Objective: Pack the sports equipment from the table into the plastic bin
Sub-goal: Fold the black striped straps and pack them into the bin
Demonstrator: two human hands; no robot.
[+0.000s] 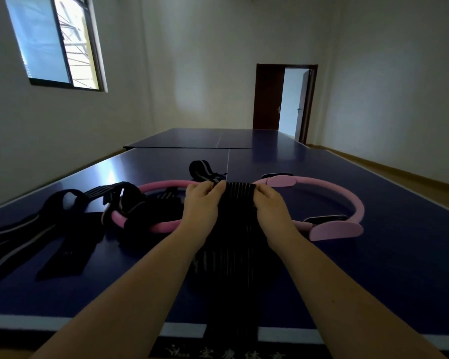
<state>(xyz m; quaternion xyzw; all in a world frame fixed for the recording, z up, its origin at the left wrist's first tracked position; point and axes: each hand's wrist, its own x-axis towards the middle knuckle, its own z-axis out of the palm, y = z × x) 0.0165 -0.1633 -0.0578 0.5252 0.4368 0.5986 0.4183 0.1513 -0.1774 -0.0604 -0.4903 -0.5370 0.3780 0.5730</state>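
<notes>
I see my left hand [201,200] and right hand [270,203] pinching the black ribbed band's [237,216] far edge, forearms stretched forward.

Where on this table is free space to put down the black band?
Bare blue table lies right of the right hand, below the pink ring. The far half past the rings is bare too. Left of the left hand, the black straps crowd it.

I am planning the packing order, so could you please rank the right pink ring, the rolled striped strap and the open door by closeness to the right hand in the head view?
From the right hand:
1. Right pink ring, just beside it on the right.
2. Rolled striped strap, beyond the hands, to the left.
3. Open door, far wall.
</notes>
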